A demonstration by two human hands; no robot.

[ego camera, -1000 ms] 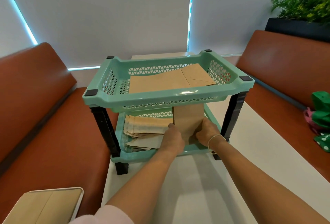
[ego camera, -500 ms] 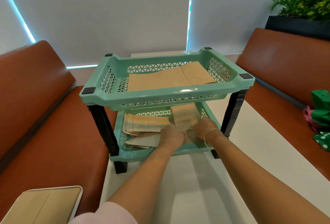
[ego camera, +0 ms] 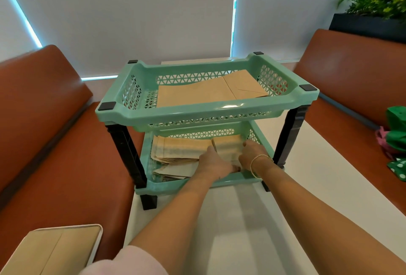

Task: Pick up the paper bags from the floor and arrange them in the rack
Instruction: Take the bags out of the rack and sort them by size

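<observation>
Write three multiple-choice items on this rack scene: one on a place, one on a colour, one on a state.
1. Where are both hands?
A. top tier
B. lower tier
C. on the bench

2. What colour are the rack's trays?
A. mint green
B. red
C. white

3. How does the paper bag in the top tier lie?
A. upright
B. crumpled
C. flat

Key: 1 B, the left hand and right hand reach in on the paper bags in the lower tier. 2 A, the rack shows mint-green trays on black legs. 3 C, the top paper bag lies flat.
</observation>
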